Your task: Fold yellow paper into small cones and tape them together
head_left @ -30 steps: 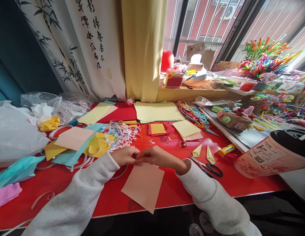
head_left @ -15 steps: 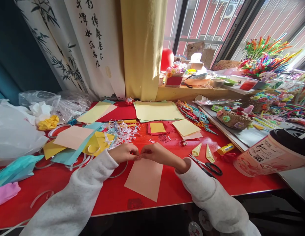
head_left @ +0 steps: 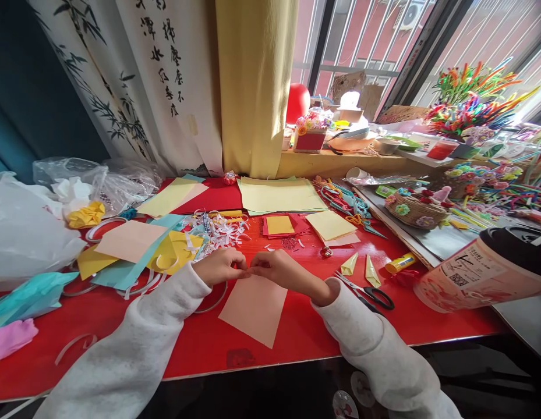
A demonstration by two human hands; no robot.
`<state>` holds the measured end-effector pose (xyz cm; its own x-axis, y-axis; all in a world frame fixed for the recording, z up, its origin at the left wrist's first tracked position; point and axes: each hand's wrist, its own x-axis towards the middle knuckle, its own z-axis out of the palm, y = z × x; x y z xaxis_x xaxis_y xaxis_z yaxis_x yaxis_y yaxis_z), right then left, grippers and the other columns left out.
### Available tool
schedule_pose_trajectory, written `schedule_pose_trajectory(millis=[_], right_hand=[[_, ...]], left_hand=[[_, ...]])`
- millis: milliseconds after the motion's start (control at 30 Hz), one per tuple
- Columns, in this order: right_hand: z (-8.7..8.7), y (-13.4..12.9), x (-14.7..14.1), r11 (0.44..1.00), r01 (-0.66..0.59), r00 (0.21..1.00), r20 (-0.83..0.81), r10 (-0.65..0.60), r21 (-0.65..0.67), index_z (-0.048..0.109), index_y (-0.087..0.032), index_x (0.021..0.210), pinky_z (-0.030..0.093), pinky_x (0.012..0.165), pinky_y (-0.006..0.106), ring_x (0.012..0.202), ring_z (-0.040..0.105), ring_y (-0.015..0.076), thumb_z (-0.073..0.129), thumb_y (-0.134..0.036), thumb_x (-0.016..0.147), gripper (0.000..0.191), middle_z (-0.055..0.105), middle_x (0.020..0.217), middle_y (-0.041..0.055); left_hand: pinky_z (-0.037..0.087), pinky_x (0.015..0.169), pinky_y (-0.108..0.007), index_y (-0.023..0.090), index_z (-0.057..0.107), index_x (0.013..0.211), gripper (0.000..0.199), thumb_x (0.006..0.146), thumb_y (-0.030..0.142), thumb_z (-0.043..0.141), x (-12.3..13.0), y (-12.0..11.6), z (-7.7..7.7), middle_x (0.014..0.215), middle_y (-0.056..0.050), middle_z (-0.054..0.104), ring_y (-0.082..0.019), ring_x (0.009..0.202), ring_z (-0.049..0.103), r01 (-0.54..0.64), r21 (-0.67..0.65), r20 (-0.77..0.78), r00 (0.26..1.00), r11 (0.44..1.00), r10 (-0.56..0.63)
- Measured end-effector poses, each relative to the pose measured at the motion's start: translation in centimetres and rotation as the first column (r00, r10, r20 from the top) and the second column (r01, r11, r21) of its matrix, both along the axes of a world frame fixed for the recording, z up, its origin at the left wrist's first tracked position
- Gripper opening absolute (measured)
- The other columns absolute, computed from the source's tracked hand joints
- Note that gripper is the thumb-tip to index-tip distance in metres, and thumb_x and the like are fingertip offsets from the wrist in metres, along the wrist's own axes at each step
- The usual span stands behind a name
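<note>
A pale pink paper sheet (head_left: 256, 311) hangs or lies just below my two hands, over the red table. Its top edge is pinched between the fingertips of my left hand (head_left: 222, 267) and my right hand (head_left: 276, 270), which nearly touch each other. Both hands are closed on the sheet's top edge; the exact fold there is hidden by the fingers. Right of my right hand are black-handled scissors (head_left: 378, 298) and two small folded yellow paper pieces (head_left: 349, 265).
Coloured paper (head_left: 133, 240) and white shreds (head_left: 222, 233) lie left and ahead. A yellow glue stick (head_left: 400, 263) and a large drink cup (head_left: 484, 270) stand out at the right. A plastic bag (head_left: 29, 233) fills the left side. The table edge is near me.
The lower corner of the pink sheet has shifted slightly up and left. Both hands remain together at its top edge, nearly unmoved.
</note>
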<state>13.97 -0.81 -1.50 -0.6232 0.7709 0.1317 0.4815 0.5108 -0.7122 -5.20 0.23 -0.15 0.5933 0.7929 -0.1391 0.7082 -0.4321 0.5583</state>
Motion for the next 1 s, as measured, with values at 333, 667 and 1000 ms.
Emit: schedule_pose_trajectory(millis=[333, 667, 1000], right_hand=[[-0.38, 0.18, 0.13, 0.997, 0.063, 0.997, -0.038, -0.065, -0.036, 0.059, -0.015, 0.078, 0.034, 0.053, 0.019, 0.061, 0.05, 0.0079, 0.052, -0.025, 0.082, 0.014, 0.06, 0.07, 0.0004], [-0.23, 0.09, 0.01, 0.996, 0.087, 0.995, -0.039, -0.087, -0.019, 0.06, -0.015, 0.079, 0.032, 0.053, 0.019, 0.06, 0.048, 0.0081, 0.051, -0.024, 0.082, 0.013, 0.06, 0.07, 0.0007], [-0.31, 0.31, 0.04, 0.994, 0.105, 0.994, -0.039, -0.105, 0.001, 0.06, -0.016, 0.077, 0.03, 0.052, 0.02, 0.058, 0.045, 0.0075, 0.052, -0.027, 0.082, 0.015, 0.057, 0.067, -0.001]], left_hand=[[0.037, 0.068, -0.024, 0.017, 0.061, 0.07, 0.025, 0.075, 0.04, 0.055, 0.01, 0.0, -0.07, 0.077, -0.001, 0.061, -0.014, 0.074, 0.051, -0.03, 0.027, 0.064, 0.998, 0.999, 0.028], [0.037, 0.068, -0.024, 0.017, 0.06, 0.069, 0.029, 0.074, 0.045, 0.055, 0.04, 0.11, -0.34, 0.077, -0.001, 0.062, -0.015, 0.075, 0.053, -0.077, 0.071, 0.08, 0.994, 0.995, 0.071], [0.038, 0.066, -0.023, 0.017, 0.06, 0.069, 0.032, 0.074, 0.048, 0.054, 0.08, 0.25, -0.37, 0.074, -0.001, 0.063, -0.014, 0.072, 0.053, -0.085, 0.044, 0.105, 0.991, 0.995, 0.08]])
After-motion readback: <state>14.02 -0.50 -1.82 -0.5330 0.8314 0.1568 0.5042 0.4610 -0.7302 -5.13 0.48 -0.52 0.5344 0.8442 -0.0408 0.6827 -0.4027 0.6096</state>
